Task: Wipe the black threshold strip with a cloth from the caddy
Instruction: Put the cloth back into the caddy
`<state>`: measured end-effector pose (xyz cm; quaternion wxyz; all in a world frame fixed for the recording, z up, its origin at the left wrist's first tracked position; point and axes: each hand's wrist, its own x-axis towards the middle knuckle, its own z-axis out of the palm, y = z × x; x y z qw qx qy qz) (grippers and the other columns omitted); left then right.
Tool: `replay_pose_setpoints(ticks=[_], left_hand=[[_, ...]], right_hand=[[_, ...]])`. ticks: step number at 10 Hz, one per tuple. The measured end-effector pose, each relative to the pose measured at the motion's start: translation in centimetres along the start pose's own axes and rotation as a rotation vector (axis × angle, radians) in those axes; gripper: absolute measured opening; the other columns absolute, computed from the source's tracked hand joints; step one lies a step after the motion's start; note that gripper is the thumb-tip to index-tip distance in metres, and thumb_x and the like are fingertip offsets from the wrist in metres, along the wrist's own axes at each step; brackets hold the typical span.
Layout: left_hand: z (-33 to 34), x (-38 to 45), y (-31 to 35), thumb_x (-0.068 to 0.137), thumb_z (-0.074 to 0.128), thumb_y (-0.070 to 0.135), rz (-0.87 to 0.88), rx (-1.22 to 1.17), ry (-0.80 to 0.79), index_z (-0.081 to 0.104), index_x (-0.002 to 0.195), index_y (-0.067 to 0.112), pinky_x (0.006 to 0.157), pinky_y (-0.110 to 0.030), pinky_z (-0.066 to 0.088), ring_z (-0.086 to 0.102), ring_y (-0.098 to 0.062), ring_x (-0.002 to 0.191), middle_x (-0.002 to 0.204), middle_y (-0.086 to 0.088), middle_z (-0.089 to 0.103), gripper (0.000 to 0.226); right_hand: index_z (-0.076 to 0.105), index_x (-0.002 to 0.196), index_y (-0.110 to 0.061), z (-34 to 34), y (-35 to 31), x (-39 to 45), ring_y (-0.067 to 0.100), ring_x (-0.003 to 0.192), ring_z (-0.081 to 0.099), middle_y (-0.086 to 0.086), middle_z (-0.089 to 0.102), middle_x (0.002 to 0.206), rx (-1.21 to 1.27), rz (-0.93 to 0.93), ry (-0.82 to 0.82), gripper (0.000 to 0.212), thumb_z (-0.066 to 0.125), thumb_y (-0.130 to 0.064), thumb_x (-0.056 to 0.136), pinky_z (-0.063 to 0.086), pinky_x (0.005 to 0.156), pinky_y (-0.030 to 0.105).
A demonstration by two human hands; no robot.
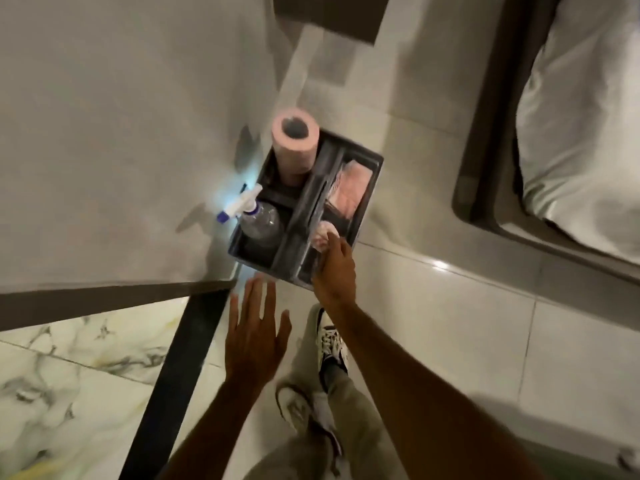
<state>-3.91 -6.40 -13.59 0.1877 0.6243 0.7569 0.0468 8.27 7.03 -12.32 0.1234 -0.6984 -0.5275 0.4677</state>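
A: What takes up most of the view?
B: A pale grey wall (114, 126) on the left, and pale glossy floor tiles (450, 323) in the middle. At the right edge is a bed with white bedding (581, 116) on a dark frame.

A: And the strip?
B: The long black threshold strip (173, 386) runs along the floor from the wall's corner toward the bottom of the frame. It lies between the white marble-patterned floor (62, 382) on the left and the pale tiles.

A: Where is the caddy?
B: The dark grey plastic caddy with a centre handle (304, 206) sits on the tiles against the wall, just beyond the strip's far end. Its wall-side half holds an upright pink paper roll (294, 143) and a clear spray bottle with a white and blue trigger (258, 220). The other half holds a folded pink cloth (349, 188) and a small bunched pinkish-white cloth (323, 235).

A: The hands?
B: The right hand (334, 268) reaches into the caddy's near corner, fingertips touching the bunched cloth; I cannot tell whether they have closed on it. The left hand (254, 334) hovers flat with fingers spread, holding nothing, beside the strip's far end.

A: Anything else?
B: Beige trousers (349, 441) and black-and-white sneakers (330, 341) below the arms.
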Motion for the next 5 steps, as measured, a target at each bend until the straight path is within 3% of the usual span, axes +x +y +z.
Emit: replay_pose_setpoints(ticks=[1, 2, 3, 4, 5], left_hand=[[3.4, 3.5, -2.0, 0.11, 0.013, 0.059, 0.001, -0.003, -0.101, 0.03, 0.17, 0.009, 0.135, -0.064, 0.022, 0.024, -0.038, 0.167, 0.179, -0.021, 0.026, 0.08], [8.1, 6.2, -5.0, 0.11, 0.016, 0.061, 0.096, 0.022, -0.113, 0.02, 0.173, 0.013, 0.136, -0.064, 0.017, 0.013, -0.034, 0.169, 0.182, -0.019, 0.015, 0.08], [11.6, 6.5, -7.5, 0.111, 0.031, 0.06, 0.185, 0.101, -0.04, 0.013, 0.175, 0.017, 0.138, -0.06, 0.008, 0.005, -0.032, 0.171, 0.184, -0.018, 0.008, 0.08], [13.3, 7.1, -8.6, 0.11, 0.033, 0.066, 0.218, 0.131, -0.02, 0.004, 0.176, 0.021, 0.138, -0.057, 0.002, -0.002, -0.031, 0.172, 0.185, -0.015, 0.002, 0.085], [12.1, 7.0, -8.0, 0.109, 0.03, 0.069, 0.198, 0.119, -0.074, 0.0, 0.176, 0.021, 0.139, -0.056, 0.001, -0.004, -0.03, 0.172, 0.185, -0.014, -0.002, 0.087]], right_hand=[[0.043, 0.16, -0.02, 2.6, 1.7, 4.3, 0.034, 0.143, 0.053, 0.011, 0.043, 0.162, -0.019, 0.076, 0.021, 0.056, 0.059, -0.017, 0.107, 0.052, 0.118, 0.049], [0.039, 0.164, -0.018, 5.9, 4.4, 7.8, 0.036, 0.152, 0.043, 0.014, 0.035, 0.168, -0.082, 0.068, 0.132, 0.061, 0.054, -0.011, 0.105, 0.044, 0.124, 0.051], [0.014, 0.174, -0.017, 9.2, 6.8, 8.9, 0.035, 0.164, 0.028, 0.013, 0.015, 0.181, -0.248, 0.098, 0.087, 0.087, 0.067, -0.03, 0.106, 0.039, 0.129, 0.054], [0.0, 0.174, -0.016, 10.6, 7.8, 9.2, 0.039, 0.164, 0.027, 0.014, 0.0, 0.183, -0.271, 0.12, -0.074, 0.105, 0.074, -0.033, 0.101, 0.047, 0.121, 0.057], [0.002, 0.174, -0.012, 9.3, 6.7, 7.4, 0.035, 0.168, 0.017, 0.013, -0.005, 0.183, -0.205, 0.063, -0.021, 0.1, 0.071, -0.031, 0.103, 0.042, 0.129, 0.055]])
